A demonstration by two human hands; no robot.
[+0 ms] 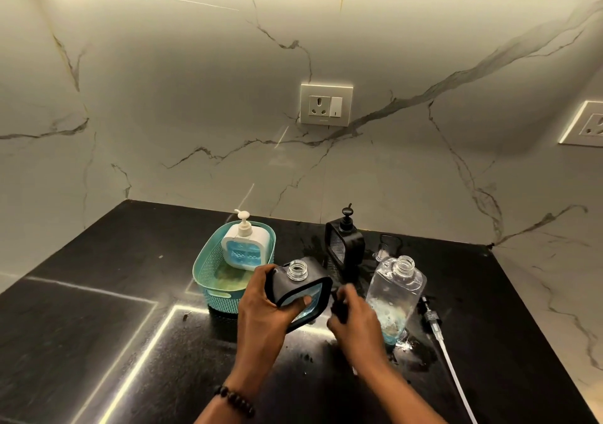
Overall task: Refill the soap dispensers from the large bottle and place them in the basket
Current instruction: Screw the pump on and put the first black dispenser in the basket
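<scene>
Here my left hand (264, 306) grips the black dispenser (298, 290), tilted above the desk (98, 309), its clear neck uncapped and blue soap showing in its window. My right hand (354, 317) is curled round a small dark piece (339, 308), blurred, just beside it. The large bottle (394, 296) stands uncapped to the right, nearly drained. A white dispenser (246, 247) sits in the teal basket (208, 270); another black dispenser (344, 244) stands behind. A pump tube (447, 348) lies on the desk.
</scene>
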